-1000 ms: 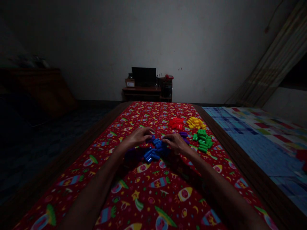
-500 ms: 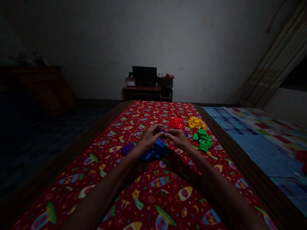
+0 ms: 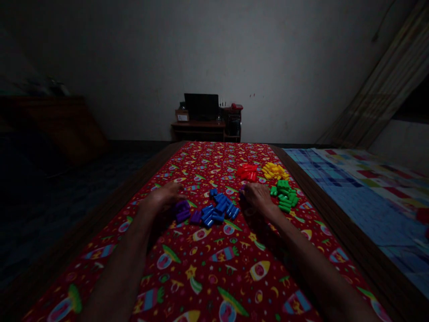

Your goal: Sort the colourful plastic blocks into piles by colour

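Note:
My left hand (image 3: 163, 197) lies on the red rocket-print cloth (image 3: 214, 268), fingers stretched toward a small pile of purple blocks (image 3: 183, 211), touching or just above it. To the right of that pile sits a heap of blue blocks (image 3: 218, 210). On the far side of the blue heap my right hand (image 3: 257, 197) rests with its fingers curled down, and a bit of purple shows at the fingertips. A green pile (image 3: 284, 197) is just right of that hand. Red blocks (image 3: 247, 172) and yellow blocks (image 3: 274, 171) lie farther back.
The cloth covers a long wooden-edged surface (image 3: 335, 214). A blue checked sheet (image 3: 362, 192) lies to the right and a dark floor to the left. A low desk with a dark screen (image 3: 201, 107) stands against the far wall. The room is dim.
Both hands were pinched together above the blue heap. They have parted: the left went down and left to the purple pile, the right came down beside the green pile.

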The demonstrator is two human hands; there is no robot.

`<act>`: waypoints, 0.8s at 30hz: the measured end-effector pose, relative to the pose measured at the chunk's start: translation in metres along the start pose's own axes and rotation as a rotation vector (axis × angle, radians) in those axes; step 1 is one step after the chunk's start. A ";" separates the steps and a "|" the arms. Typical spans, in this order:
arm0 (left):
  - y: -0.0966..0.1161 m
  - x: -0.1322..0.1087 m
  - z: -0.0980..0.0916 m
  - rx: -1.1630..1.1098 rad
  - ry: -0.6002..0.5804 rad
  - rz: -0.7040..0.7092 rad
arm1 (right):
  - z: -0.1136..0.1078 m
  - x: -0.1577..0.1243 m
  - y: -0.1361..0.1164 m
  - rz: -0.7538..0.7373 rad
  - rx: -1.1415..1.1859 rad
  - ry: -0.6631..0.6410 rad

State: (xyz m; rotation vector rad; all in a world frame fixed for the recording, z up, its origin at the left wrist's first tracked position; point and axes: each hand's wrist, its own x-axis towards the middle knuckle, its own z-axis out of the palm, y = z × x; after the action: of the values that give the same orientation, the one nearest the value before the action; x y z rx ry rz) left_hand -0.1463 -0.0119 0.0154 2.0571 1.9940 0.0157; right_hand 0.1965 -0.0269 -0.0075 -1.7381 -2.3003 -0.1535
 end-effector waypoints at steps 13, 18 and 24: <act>0.005 0.004 0.007 -0.241 -0.170 0.124 | -0.020 0.004 -0.001 -0.032 0.107 0.202; 0.034 -0.001 -0.006 -0.462 0.063 0.190 | -0.027 0.001 -0.012 -0.153 0.352 0.221; 0.102 -0.014 0.010 -0.705 0.002 0.431 | -0.022 -0.005 -0.035 -0.399 0.717 0.153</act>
State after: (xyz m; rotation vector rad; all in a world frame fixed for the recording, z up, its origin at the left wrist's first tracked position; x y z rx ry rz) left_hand -0.0450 -0.0282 0.0295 1.9225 1.2342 0.6947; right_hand 0.1676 -0.0469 0.0145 -0.8830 -2.1710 0.4042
